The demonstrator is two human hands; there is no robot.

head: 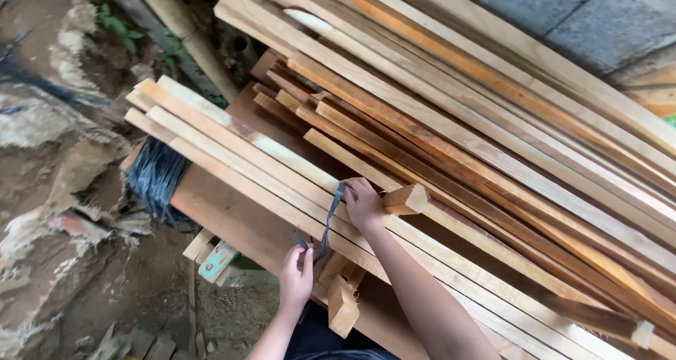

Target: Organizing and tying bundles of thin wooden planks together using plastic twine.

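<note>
My left hand (296, 276) pinches the lower end of a dark grey strap (329, 219) below the edge of a bundle of long pale wooden slats (239, 149). My right hand (362, 203) rests on top of the slats and grips the strap's upper end, pulling it over them. A short square wood block (405, 199) lies right beside my right hand. Another short block end (343, 306) sticks out near my left forearm.
A large stack of long reddish and pale planks (493, 106) slopes across the right. A dark grey binding (156, 175) wraps the slats' left end. A brown board (232, 212) lies under the slats. Dirt ground and rubble (63, 212) fill the left; grey concrete blocks (584, 15) are top right.
</note>
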